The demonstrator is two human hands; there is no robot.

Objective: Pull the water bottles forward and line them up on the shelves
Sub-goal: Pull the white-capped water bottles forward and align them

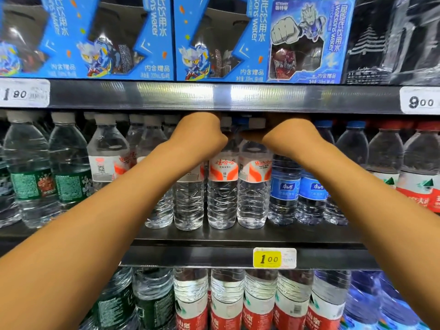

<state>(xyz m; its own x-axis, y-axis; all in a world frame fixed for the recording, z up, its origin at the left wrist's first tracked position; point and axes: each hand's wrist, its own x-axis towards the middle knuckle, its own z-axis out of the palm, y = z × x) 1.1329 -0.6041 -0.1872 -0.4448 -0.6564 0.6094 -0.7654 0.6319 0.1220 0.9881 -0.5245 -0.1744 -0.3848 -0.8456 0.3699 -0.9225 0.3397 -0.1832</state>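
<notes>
Clear bottles (222, 184) wear red-and-white labels (neighbours (285, 186) blue); yellow price tag (267, 258); bright blue boxes (114, 36) above.

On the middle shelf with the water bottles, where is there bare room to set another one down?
Bare dark shelf shows along the front lip, before the clear orange-labelled bottles and blue-labelled bottles. Behind that strip, bottles stand packed side by side. Both hands reach into the narrow gap above the caps.

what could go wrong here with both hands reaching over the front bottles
The left hand and right hand reach over the front red-label bottles, under the shelf edge, fingers hidden. Pulling rear bottles forward could push the front ones off the ledge, or a forearm could knock the blue-label bottles over.
</notes>
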